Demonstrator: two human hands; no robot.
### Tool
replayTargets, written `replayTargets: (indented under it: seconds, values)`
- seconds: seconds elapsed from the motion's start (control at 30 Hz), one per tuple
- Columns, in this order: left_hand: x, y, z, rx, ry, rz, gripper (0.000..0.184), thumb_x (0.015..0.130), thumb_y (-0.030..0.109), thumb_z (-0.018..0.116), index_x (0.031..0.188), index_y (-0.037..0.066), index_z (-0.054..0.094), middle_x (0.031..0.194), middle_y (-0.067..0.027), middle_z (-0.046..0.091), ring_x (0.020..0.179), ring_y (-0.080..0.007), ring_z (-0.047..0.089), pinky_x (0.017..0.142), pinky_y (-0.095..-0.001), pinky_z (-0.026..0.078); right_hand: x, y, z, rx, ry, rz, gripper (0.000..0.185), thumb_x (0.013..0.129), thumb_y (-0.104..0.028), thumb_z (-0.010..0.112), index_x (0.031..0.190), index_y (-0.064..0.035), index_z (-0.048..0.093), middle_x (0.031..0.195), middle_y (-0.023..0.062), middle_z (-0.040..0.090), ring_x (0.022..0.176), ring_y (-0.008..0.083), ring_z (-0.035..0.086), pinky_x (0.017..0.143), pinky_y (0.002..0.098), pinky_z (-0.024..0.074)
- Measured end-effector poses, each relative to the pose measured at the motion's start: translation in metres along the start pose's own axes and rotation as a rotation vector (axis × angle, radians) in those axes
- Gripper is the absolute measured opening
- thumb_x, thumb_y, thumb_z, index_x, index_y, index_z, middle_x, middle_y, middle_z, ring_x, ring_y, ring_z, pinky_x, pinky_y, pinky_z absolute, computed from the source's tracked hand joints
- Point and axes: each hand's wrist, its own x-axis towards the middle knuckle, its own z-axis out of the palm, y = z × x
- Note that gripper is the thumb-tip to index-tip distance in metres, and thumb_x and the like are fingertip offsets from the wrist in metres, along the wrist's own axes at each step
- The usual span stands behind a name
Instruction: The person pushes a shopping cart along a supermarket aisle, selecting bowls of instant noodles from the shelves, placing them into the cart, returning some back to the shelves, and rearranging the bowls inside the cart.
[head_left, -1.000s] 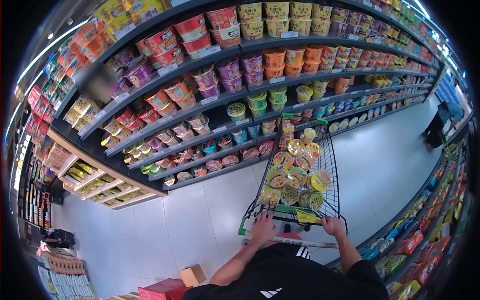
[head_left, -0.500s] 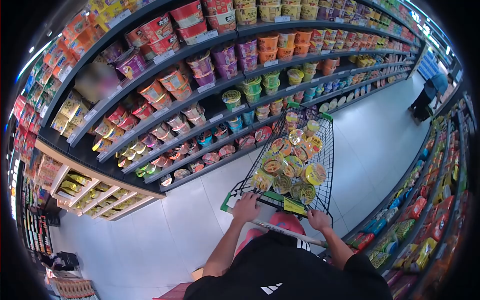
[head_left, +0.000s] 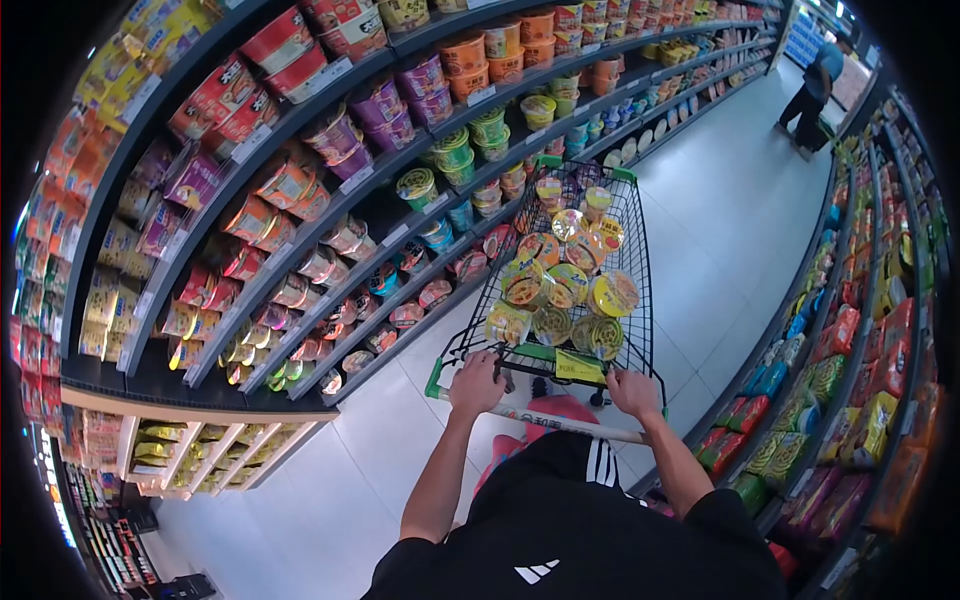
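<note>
My left hand (head_left: 477, 384) is wrapped round the left part of a shopping cart's handle (head_left: 575, 423), and my right hand (head_left: 633, 392) grips its right part. In front of me the black wire shopping cart (head_left: 643, 262) with green corners carries several instant noodle cups. Among them are a yellow-lidded noodle cup (head_left: 614, 294) and an orange-lidded noodle cup (head_left: 539, 250). A yellow tag (head_left: 579, 368) hangs at the cart's near edge, between my hands.
Shelves of instant noodle bowls (head_left: 300, 185) line the left side of the aisle. On the right, shelves hold bagged packets (head_left: 835, 335). Farther along the pale tiled floor (head_left: 715, 235) a person (head_left: 812, 97) in dark trousers stands near the right shelves.
My view has turned, so the left shelves and the distant person appear farther left. The cart sits slightly higher and more upright in view. Both hands keep their hold on its handle.
</note>
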Motion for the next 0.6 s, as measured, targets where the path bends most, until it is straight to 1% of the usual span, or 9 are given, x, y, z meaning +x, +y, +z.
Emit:
replayTargets:
  seconds: [0.1,0.2,0.23,0.3,0.33,0.4,0.43,0.53,0.6]
  values:
    - [0.012,-0.012,-0.01,0.007,-0.021,0.005,0.05,0.093,0.026,0.07,0.141,0.011,0.066,0.149,-0.0077,0.062,0.145,-0.0263,0.054,0.112,-0.0484,0.052,0.006,-0.018,-0.002,0.039,-0.01,0.026,0.043,0.104,-0.043,0.051,0.097,-0.0184,0.086,0.086,0.0197,0.078,0.085,0.0438,0.077,0.078,0.0563,0.0602]
    - [0.029,-0.026,-0.02,0.028,-0.022,0.033,0.051,0.093,0.023,0.071,0.142,0.01,0.064,0.15,-0.0097,0.062,0.145,-0.029,0.055,0.115,-0.0472,0.051,0.012,-0.035,-0.007,0.089,0.018,-0.015,0.048,0.106,-0.045,0.052,0.096,-0.0111,0.085,0.086,0.023,0.078,0.084,0.0451,0.076,0.078,0.0567,0.06]
    - [0.033,-0.031,-0.021,0.034,-0.022,0.046,0.052,0.093,0.022,0.072,0.142,0.009,0.063,0.15,-0.0108,0.062,0.145,-0.0304,0.055,0.116,-0.0466,0.051,0.017,-0.04,-0.011,0.107,-0.028,0.012,0.046,0.104,-0.046,0.054,0.101,-0.01,0.083,0.09,0.0239,0.078,0.087,0.0453,0.076,0.081,0.0564,0.06]
    - [0.042,-0.041,-0.022,0.053,-0.032,0.045,0.052,0.094,0.023,0.068,0.144,0.011,0.063,0.152,-0.0083,0.059,0.146,-0.0269,0.053,0.115,-0.0481,0.05,0.025,-0.049,-0.015,0.148,-0.125,0.074,0.048,0.102,-0.048,0.057,0.113,-0.0078,0.08,0.099,0.0258,0.079,0.094,0.0459,0.076,0.086,0.0557,0.0601]
    - [0.048,-0.047,-0.024,0.066,-0.038,0.047,0.052,0.094,0.023,0.067,0.145,0.012,0.063,0.154,-0.007,0.058,0.147,-0.0251,0.052,0.115,-0.0489,0.049,0.029,-0.048,-0.009,0.2,-0.112,0.097,0.049,0.1,-0.048,0.058,0.12,-0.0071,0.076,0.106,0.0268,0.078,0.099,0.046,0.076,0.089,0.0552,0.0595]
    - [0.059,-0.055,-0.029,0.073,-0.051,0.081,0.052,0.094,0.022,0.067,0.146,0.012,0.062,0.154,-0.0067,0.057,0.148,-0.0256,0.051,0.115,-0.049,0.049,0.041,-0.048,0.002,0.301,-0.086,0.139,0.057,0.097,-0.049,0.062,0.134,-0.0059,0.068,0.119,0.0286,0.077,0.107,0.0463,0.075,0.095,0.0543,0.0583]
    - [0.062,-0.059,-0.032,0.072,-0.052,0.094,0.052,0.094,0.021,0.067,0.145,0.012,0.062,0.154,-0.0066,0.057,0.148,-0.0258,0.051,0.115,-0.0491,0.049,0.05,-0.047,0.003,0.311,-0.214,0.197,0.066,0.094,-0.052,0.065,0.144,-0.0091,0.059,0.138,0.0258,0.07,0.124,0.0459,0.069,0.103,0.0557,0.0555]
    - [0.077,-0.063,-0.044,0.086,-0.071,0.129,0.052,0.093,0.018,0.068,0.143,0.011,0.062,0.151,-0.0086,0.057,0.147,-0.0291,0.051,0.114,-0.0494,0.05,0.073,-0.049,0.013,0.285,-0.323,0.223,0.068,0.094,-0.051,0.065,0.145,-0.0078,0.058,0.14,0.0272,0.067,0.124,0.0482,0.068,0.105,0.0575,0.054]
    - [0.085,-0.063,-0.053,0.104,-0.074,0.15,0.051,0.09,0.014,0.07,0.14,0.009,0.063,0.149,-0.0113,0.058,0.143,-0.0332,0.054,0.113,-0.0486,0.053,0.087,-0.059,0.015,0.245,-0.305,0.238,0.072,0.094,-0.05,0.066,0.15,-0.0073,0.054,0.142,0.0281,0.064,0.126,0.0498,0.066,0.106,0.0581,0.053]
